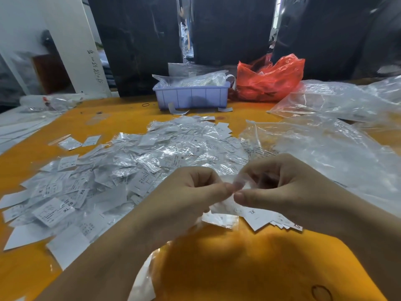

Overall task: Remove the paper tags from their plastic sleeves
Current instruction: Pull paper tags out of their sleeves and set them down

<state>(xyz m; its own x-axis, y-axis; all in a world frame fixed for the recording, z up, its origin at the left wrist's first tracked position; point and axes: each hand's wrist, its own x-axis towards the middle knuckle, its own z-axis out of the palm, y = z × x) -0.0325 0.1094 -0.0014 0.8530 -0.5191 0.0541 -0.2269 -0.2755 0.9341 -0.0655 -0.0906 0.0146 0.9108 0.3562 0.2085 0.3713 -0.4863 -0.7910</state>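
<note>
Both thumbs meet at centre, where the left hand (pixel 191 187) and the right hand (pixel 280 183) each pinch one small sleeved tag (pixel 239 184) with curled fingers (pixel 243 196); it is blurred, and which layer each hand grips cannot be told, though the opposed pinch would suit parting plastic from paper. The piece is held just above the orange worktop (pixel 249 263), close to the body, probably so that freed pieces drop near at hand. Directly beneath the hands lie a few loose tags (pixel 259 217), one marked XL, perhaps the output pile. To the left and ahead spreads the large heap of sleeved tags (pixel 152 157), glossy with film, within easy reach as stock yet to be done; most of the task appears to remain. Crumpled clear bags (pixel 329 148) lie at right, likely the emptied outer packing. At the far edge stand a lilac tray (pixel 191 97) holding more plastic and, just beside it, a red bag (pixel 271 79).
</note>
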